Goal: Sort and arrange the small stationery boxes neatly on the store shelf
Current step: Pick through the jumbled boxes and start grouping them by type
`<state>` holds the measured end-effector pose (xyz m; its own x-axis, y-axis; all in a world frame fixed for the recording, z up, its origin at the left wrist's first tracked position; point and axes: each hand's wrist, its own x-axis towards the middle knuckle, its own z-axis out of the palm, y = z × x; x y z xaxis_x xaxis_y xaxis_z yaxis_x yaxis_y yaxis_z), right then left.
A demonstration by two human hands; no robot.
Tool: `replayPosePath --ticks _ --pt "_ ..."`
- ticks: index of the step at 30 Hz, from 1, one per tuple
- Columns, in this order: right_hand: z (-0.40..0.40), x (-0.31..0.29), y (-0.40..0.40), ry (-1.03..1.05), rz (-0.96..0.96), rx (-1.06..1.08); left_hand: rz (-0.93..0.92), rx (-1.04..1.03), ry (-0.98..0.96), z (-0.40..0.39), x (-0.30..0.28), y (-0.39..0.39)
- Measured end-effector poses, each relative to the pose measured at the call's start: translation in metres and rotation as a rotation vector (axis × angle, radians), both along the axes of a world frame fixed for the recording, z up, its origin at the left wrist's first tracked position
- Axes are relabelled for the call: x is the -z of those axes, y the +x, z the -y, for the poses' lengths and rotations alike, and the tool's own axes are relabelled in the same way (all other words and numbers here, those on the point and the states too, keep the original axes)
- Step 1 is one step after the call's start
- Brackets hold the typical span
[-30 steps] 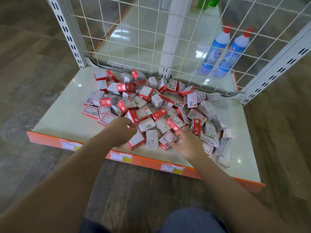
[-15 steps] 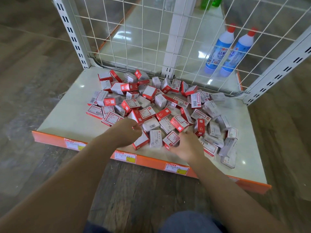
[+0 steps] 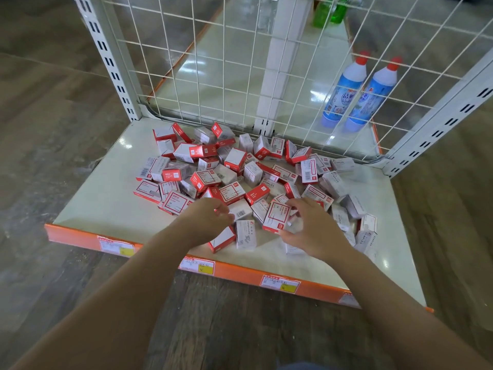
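Observation:
A loose heap of small red-and-white stationery boxes (image 3: 240,172) lies across the pale shelf board (image 3: 101,206). My left hand (image 3: 206,222) hovers over the heap's front edge, fingers curled beside a white barcode box (image 3: 241,210); whether it grips anything is unclear. A tilted red-and-white box (image 3: 221,240) lies just below that hand. My right hand (image 3: 310,229) pinches a red-framed box (image 3: 276,217) between thumb and fingers at the front of the heap. A white paper-clips box (image 3: 245,235) lies flat between my hands.
A white wire grid (image 3: 226,62) backs the shelf, between slotted uprights (image 3: 106,57). Two blue bottles with red caps (image 3: 357,94) stand behind the grid at the right. The shelf's orange front lip (image 3: 232,273) carries price labels. Wood-look floor surrounds the shelf.
Both hands have moved slightly forward into the heap. My right hand has closed its thumb and fingers around the red-framed box at the front.

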<state>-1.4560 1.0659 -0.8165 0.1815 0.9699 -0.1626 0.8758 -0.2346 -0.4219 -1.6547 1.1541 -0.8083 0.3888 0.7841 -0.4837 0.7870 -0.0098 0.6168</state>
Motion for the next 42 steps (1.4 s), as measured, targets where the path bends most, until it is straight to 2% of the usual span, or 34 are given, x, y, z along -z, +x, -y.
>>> replayPosePath --ticks 4,7,12,15,19,26,31,42 --pt "-0.001 -0.024 -0.009 0.025 -0.088 -0.147 0.072 0.056 -0.021 0.002 -0.005 0.009" --pt "-0.002 -0.034 -0.016 -0.007 -0.072 -0.273 0.126 0.088 -0.053 0.003 -0.008 0.012" --pt "-0.005 -0.032 -0.021 0.010 -0.056 -0.344 0.265 -0.026 -0.236 0.002 -0.011 0.012" --pt "-0.007 -0.029 -0.021 0.020 -0.081 -0.304 0.290 -0.108 -0.299 0.001 -0.014 0.012" --pt "-0.005 -0.021 -0.023 0.020 -0.160 -0.132 0.303 -0.219 -0.309 -0.001 -0.015 0.015" --pt "-0.008 -0.005 -0.038 0.145 -0.364 0.058 0.537 -0.494 -0.476 0.000 -0.018 0.021" --pt "-0.015 -0.006 -0.037 0.160 -0.397 0.129 0.517 -0.498 -0.475 -0.001 -0.017 0.023" --pt "-0.018 -0.016 -0.023 0.121 -0.330 0.045 0.359 -0.330 -0.405 -0.006 -0.011 0.017"
